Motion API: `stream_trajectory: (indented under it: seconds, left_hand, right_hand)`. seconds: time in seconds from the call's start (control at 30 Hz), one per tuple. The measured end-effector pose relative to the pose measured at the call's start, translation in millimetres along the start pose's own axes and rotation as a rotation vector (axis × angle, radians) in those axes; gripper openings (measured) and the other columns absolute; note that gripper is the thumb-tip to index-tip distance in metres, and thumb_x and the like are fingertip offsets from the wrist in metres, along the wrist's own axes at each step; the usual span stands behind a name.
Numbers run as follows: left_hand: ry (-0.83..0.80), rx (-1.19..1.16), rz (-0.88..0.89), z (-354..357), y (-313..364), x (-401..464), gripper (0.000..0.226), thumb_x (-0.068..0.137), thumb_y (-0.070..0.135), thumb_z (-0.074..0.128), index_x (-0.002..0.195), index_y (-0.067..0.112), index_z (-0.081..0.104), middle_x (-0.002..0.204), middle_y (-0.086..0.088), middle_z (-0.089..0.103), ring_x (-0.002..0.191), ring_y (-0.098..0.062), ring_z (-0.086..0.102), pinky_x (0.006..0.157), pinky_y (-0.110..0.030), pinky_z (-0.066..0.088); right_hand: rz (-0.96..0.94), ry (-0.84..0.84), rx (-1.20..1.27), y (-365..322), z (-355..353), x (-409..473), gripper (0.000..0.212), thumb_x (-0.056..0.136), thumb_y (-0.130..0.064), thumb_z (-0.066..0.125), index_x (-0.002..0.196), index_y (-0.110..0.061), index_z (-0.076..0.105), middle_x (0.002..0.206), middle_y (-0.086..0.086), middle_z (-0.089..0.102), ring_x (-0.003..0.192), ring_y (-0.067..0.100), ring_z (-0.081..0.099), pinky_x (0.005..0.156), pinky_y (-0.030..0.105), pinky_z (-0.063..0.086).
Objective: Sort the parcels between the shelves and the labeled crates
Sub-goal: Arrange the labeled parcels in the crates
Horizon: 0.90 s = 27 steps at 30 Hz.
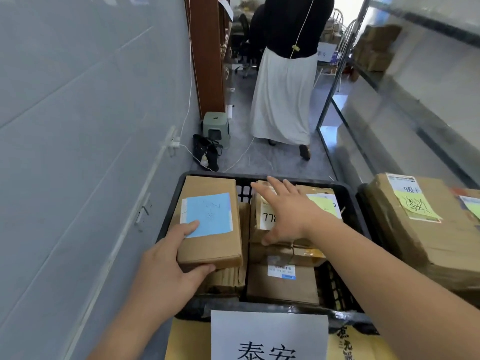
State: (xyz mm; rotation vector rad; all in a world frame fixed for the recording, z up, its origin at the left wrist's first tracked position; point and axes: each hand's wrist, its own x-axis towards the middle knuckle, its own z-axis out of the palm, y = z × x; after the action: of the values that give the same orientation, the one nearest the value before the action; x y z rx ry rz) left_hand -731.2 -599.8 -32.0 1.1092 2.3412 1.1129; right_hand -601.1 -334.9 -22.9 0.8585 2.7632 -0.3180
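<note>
A black plastic crate (348, 201) sits in front of me, filled with several cardboard parcels, a white label sheet (268, 333) hanging on its near wall. My left hand (166, 266) grips the near corner of a cardboard parcel with a blue note (210, 222), thumb on top, at the crate's left side. My right hand (288, 214) lies flat with fingers spread on a parcel marked 778 (259, 216) at the crate's back right. A flat parcel with a small white label (283, 281) lies below it at the front.
A second black crate (366, 203) on the right holds large parcels with yellow notes (415, 206). A grey wall runs along the left. Ahead a person in a white skirt (283, 92) stands in the aisle. A small green stool (217, 128), a black bag and a white cable lie on the floor. Glass shelving (389, 81) is at right.
</note>
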Motion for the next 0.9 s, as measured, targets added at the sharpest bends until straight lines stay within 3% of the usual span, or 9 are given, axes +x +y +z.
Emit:
stream_trajectory:
  seconds: [0.1,0.23,0.33,0.53,0.7,0.83,0.9]
  left_hand:
    - [-0.013,0.012,0.004,6,4,0,0.079,0.069,0.03,0.092,0.121,0.059,0.041,0.123,0.017,0.054,0.103,-0.003,0.054,0.072,-0.006,0.041]
    - [-0.036,0.022,0.004,11,11,2,0.081,0.07,0.031,0.091,0.12,0.064,0.037,0.131,0.015,0.051,0.11,-0.01,0.055,0.084,-0.019,0.049]
    - [-0.018,0.043,0.011,13,14,3,0.08,0.07,0.03,0.092,0.124,0.058,0.04,0.131,0.019,0.049,0.112,-0.007,0.051,0.08,-0.011,0.042]
    - [-0.003,0.063,0.017,18,22,10,0.08,0.07,0.027,0.091,0.132,0.05,0.045,0.13,0.018,0.048,0.113,-0.009,0.051,0.078,-0.008,0.039]
    - [-0.029,0.095,0.009,30,36,26,0.082,0.071,0.03,0.091,0.136,0.05,0.044,0.136,0.01,0.053,0.121,-0.018,0.052,0.099,-0.036,0.047]
    - [-0.038,0.102,-0.012,44,45,43,0.08,0.071,0.035,0.09,0.135,0.049,0.043,0.138,0.006,0.054,0.12,-0.02,0.052,0.1,-0.043,0.047]
    - [-0.085,0.143,-0.009,53,51,49,0.078,0.076,0.035,0.087,0.138,0.045,0.041,0.141,0.005,0.052,0.119,-0.019,0.048,0.097,-0.039,0.044]
  right_hand:
    - [0.004,0.01,-0.039,-2,14,-9,0.119,0.073,-0.063,0.079,0.161,-0.044,0.0,0.173,-0.001,-0.004,0.157,0.037,-0.002,0.125,0.059,0.011]
    - [0.024,0.018,0.021,-6,25,-14,0.106,0.084,-0.048,0.075,0.16,-0.048,0.001,0.172,-0.008,-0.008,0.158,0.033,-0.006,0.122,0.061,0.023]
    - [0.003,0.004,0.061,-10,28,-19,0.099,0.089,-0.037,0.073,0.159,-0.052,0.004,0.172,-0.01,-0.01,0.157,0.032,-0.011,0.12,0.061,0.028]
    - [-0.053,0.021,0.085,-9,35,-50,0.087,0.096,-0.039,0.066,0.159,-0.05,0.007,0.172,-0.009,-0.007,0.157,0.032,-0.013,0.122,0.064,0.021]
    - [-0.073,0.022,0.101,-4,50,-96,0.083,0.1,-0.049,0.057,0.16,-0.047,0.001,0.172,-0.012,-0.009,0.157,0.028,-0.014,0.122,0.062,0.023]
    - [-0.08,-0.006,0.113,2,57,-131,0.079,0.102,-0.047,0.054,0.16,-0.048,0.001,0.171,-0.015,-0.011,0.157,0.024,-0.017,0.121,0.061,0.019]
    - [-0.081,-0.013,0.12,2,58,-143,0.078,0.103,-0.046,0.053,0.16,-0.048,0.001,0.171,-0.015,-0.012,0.157,0.023,-0.018,0.123,0.06,0.016]
